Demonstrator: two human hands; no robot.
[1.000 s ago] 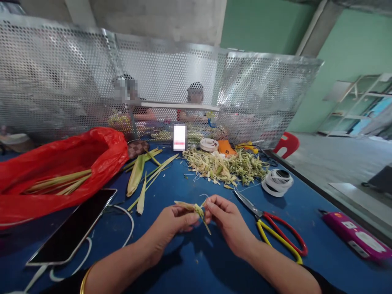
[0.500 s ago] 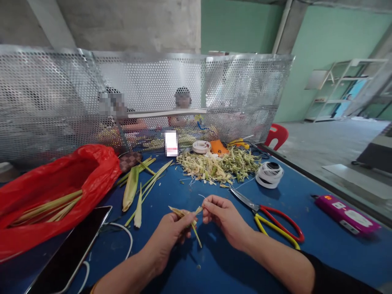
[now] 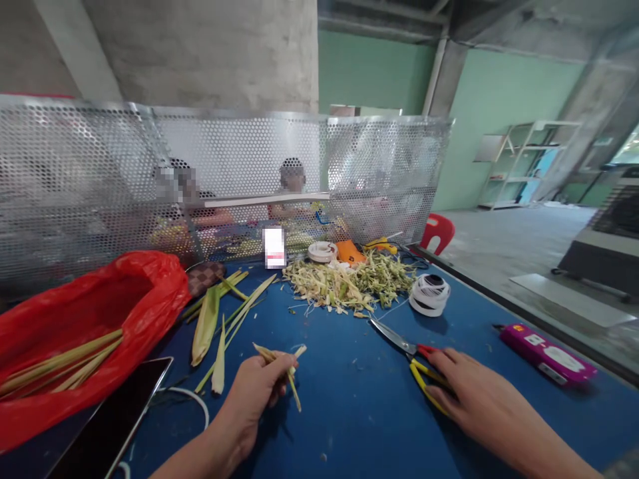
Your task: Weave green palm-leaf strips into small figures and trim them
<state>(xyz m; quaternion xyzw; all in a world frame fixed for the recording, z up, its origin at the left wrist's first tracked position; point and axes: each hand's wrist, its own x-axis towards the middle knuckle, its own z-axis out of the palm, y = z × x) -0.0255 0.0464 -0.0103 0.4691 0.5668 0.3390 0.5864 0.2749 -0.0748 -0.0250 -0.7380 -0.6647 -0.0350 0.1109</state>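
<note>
The left hand (image 3: 254, 386) is pinched on the strips (image 3: 293, 384), above the tabletop (image 3: 339, 406). The right hand (image 3: 466, 386) touches the handles of the scissors (image 3: 397, 339); I cannot tell whether its grip is closed. Scraps (image 3: 344, 283) lie toward the far edge, the spool (image 3: 429, 296) toward the right edge.

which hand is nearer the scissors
Right: the right hand is at the handles of the scissors, fingers over them. The left hand is apart, to their left, pinching leaf strips.
</note>
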